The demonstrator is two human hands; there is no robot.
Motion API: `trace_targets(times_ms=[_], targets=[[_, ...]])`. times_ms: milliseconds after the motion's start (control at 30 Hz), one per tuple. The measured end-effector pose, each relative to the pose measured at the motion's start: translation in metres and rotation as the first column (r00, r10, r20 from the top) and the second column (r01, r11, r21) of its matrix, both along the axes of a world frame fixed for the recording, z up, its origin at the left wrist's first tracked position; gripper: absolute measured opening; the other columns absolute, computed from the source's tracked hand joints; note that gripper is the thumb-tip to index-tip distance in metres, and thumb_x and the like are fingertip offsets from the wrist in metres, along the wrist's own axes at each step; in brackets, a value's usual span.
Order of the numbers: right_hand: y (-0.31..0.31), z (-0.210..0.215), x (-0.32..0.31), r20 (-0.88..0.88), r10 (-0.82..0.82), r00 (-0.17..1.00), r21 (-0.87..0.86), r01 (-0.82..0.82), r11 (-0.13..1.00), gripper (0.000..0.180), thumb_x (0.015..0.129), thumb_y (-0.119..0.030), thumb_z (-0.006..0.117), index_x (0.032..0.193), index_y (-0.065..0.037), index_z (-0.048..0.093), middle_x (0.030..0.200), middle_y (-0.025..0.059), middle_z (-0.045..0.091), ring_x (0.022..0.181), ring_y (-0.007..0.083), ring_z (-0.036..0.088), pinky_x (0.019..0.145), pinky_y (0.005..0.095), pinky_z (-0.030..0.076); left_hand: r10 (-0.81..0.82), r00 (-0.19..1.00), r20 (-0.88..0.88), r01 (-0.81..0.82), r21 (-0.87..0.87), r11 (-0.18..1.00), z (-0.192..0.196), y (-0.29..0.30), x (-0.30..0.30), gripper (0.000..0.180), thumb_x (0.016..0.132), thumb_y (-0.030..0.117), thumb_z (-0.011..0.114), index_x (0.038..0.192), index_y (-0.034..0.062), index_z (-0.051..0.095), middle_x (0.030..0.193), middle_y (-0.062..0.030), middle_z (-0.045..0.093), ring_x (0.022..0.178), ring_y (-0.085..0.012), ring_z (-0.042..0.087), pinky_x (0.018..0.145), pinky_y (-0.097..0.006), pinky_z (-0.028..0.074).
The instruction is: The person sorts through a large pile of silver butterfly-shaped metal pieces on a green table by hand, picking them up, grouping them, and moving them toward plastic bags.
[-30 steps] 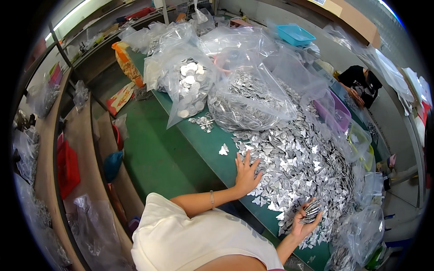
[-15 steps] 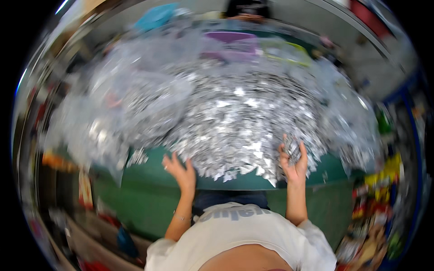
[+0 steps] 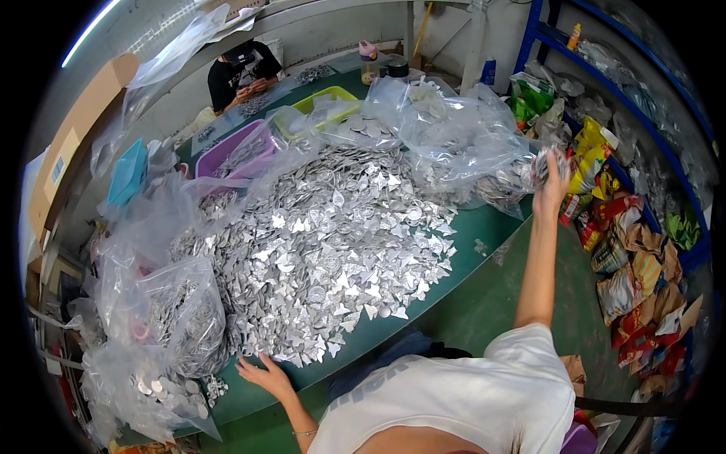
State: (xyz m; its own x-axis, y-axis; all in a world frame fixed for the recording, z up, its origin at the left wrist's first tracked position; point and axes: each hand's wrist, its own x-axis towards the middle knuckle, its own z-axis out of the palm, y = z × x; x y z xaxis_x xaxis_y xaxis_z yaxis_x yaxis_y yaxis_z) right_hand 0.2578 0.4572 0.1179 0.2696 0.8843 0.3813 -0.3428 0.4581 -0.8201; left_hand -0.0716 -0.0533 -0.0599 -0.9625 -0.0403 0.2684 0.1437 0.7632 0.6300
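A big heap of small silver foil pieces [image 3: 333, 242] covers a green table [image 3: 461, 242]. My left hand [image 3: 261, 372] rests flat on the table at the heap's near edge, fingers spread, touching the closest pieces. My right hand [image 3: 550, 174] is stretched far out to the right, raised, and closed around a handful of silver pieces [image 3: 546, 157]. It hangs beside clear plastic bags [image 3: 461, 144] partly filled with the same pieces.
More clear bags of silver pieces [image 3: 170, 325] stand at the table's left. Purple [image 3: 231, 151], yellow-green [image 3: 329, 102] and blue [image 3: 127, 172] trays lie at the far side, where another person [image 3: 242, 68] sits working. Blue shelving [image 3: 605, 83] and colourful packets [image 3: 635, 257] line the right.
The view swung sharply as my head turned. My right hand left the heap and reached far out to the right with a handful of pieces; my left hand stays at the heap's edge.
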Motion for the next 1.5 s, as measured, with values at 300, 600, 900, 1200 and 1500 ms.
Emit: trace_targets(times_ms=[300,600,900,1200,1500], targets=[[0.131,-0.035,0.028,0.978,-0.192,-0.084,0.202,0.131,0.97,0.053,0.065,-0.028,0.066,0.113,-0.008,0.056,0.104,0.0203,0.06,0.097,0.0372,0.056,0.08,0.0435,0.046,-0.226,0.962,-0.155,0.247,0.136,0.96,-0.003,0.018,0.005,0.059,0.088,0.02,0.052,0.133,-0.008,0.025,0.138,-0.0268,0.025,0.129,-0.0388,0.023,0.107,-0.042,0.017],[0.11,-0.056,-0.008,0.897,-0.328,-0.298,0.231,-0.317,0.92,0.05,0.074,-0.022,0.063,0.122,-0.013,0.05,0.126,0.0141,0.048,0.116,0.0327,0.044,0.094,0.0398,0.038,-0.201,0.974,-0.101,0.21,0.088,0.974,0.009,0.014,0.019,0.056,0.087,0.021,0.053,0.133,-0.0024,0.029,0.138,-0.0265,0.024,0.128,-0.0427,0.021,0.106,-0.047,0.017],[0.075,-0.045,0.01,0.858,-0.495,0.14,0.508,-0.079,0.858,0.044,0.081,-0.02,0.057,0.122,-0.005,0.048,0.123,0.0179,0.049,0.111,0.0339,0.046,0.096,0.0395,0.032,-0.202,0.972,-0.119,0.2,-0.027,0.979,0.032,0.037,0.032,0.054,0.085,0.02,0.056,0.132,0.0032,0.034,0.14,-0.0235,0.022,0.13,-0.0425,0.017,0.104,-0.054,0.013],[-0.139,-0.088,-0.086,0.85,0.402,0.34,-0.139,-0.591,0.794,0.024,0.079,-0.006,0.059,0.102,0.0,0.057,0.106,0.011,0.057,0.097,0.022,0.053,0.085,0.0331,0.041,-0.692,0.69,-0.214,0.707,-0.005,0.707,0.067,0.138,0.036,0.057,0.076,0.008,0.063,0.129,0.0064,0.041,0.133,-0.0218,0.034,0.124,-0.0406,0.031,0.103,-0.048,0.022],[-0.171,-0.113,-0.134,0.955,0.223,0.195,-0.002,-0.749,0.663,0.031,0.075,-0.01,0.064,0.105,-0.003,0.057,0.117,0.0119,0.051,0.11,0.0315,0.044,0.093,0.0383,0.034,-0.836,0.452,-0.311,0.831,-0.192,0.522,0.035,0.206,0.006,0.024,0.077,0.008,0.059,0.1,0.003,0.059,0.107,-0.0111,0.057,0.106,-0.0327,0.05,0.091,-0.043,0.04]])
